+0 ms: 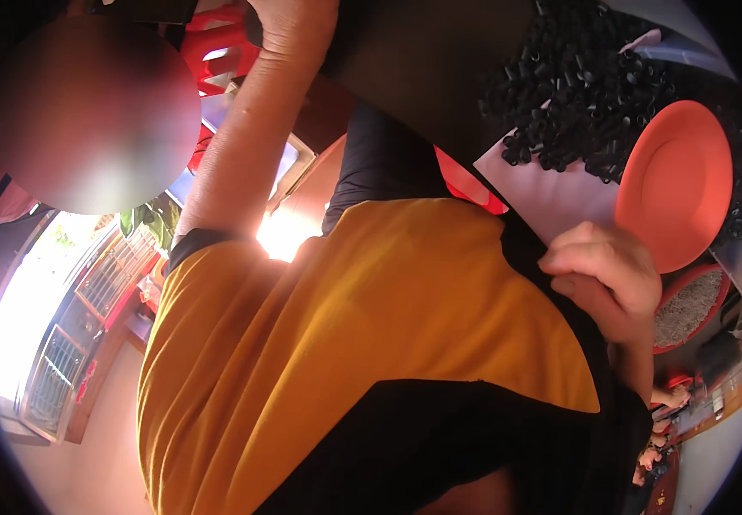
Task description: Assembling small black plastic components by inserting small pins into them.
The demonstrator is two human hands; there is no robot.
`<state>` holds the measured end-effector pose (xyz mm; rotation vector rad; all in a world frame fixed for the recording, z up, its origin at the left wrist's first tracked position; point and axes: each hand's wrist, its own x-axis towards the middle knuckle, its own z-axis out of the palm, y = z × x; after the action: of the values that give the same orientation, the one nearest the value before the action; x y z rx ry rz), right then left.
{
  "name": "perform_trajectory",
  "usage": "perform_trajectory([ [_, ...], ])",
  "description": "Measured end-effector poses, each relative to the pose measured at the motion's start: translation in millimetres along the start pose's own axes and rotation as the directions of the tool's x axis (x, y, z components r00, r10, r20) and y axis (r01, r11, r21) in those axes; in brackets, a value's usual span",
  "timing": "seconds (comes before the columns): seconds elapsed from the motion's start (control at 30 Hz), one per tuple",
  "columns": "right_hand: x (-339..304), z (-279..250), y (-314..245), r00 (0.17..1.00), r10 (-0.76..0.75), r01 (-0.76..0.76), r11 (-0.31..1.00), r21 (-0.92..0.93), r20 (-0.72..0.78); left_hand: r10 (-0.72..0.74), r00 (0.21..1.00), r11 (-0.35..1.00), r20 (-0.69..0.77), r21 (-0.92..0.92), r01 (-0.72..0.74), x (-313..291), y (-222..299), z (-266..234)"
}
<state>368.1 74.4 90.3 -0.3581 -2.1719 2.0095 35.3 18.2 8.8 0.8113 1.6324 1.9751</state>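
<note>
My left forearm reaches up to the top edge, where only the wrist and part of my left hand [300,21] show. Its fingers are cut off, so what it holds or touches is hidden. On the right, my right hand [607,273] is closed, with its fingers curled in beside the front of my yellow and black shirt [388,283]. Anything inside those fingers cannot be made out. Just beyond it an orange shallow dish [671,184] stands tilted beside a heap of small black tubular pieces [581,90]. A pale sheet [551,197] lies by the heap.
A dark flat surface [427,64] fills the top middle. Below the dish sits a red basin [688,309] of small grey bits. Red plastic seats [217,51] are at upper left, near a bright barred window [54,369]. Another person's hand [673,395] shows at lower right.
</note>
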Motion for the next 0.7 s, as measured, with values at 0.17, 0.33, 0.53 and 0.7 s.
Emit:
perform_trajectory([
  [0.17, -19, 7, -10, 0.992, -0.122, 0.125, 0.987, -0.103, 0.029, 0.143, 0.99, 0.988, 0.008, 0.058, -0.143, 7, 21, -2],
  [0.33, -49, 25, 5, 0.954, -0.283, 0.299, 0.854, -0.427, 0.103, 0.082, 0.995, 0.997, 0.05, 0.004, -0.083, 14, -17, 7],
  [0.53, -64, 74, 10, 0.848, -0.513, 0.47, 0.606, -0.641, 0.135, 0.202, 0.968, 0.976, 0.149, 0.051, -0.211, 13, -19, -6],
  [0.7, -56, 91, 30, 0.797, -0.569, 0.498, 0.428, -0.754, 0.204, 0.251, 0.961, 0.954, 0.112, 0.137, -0.265, 16, -15, 0],
])
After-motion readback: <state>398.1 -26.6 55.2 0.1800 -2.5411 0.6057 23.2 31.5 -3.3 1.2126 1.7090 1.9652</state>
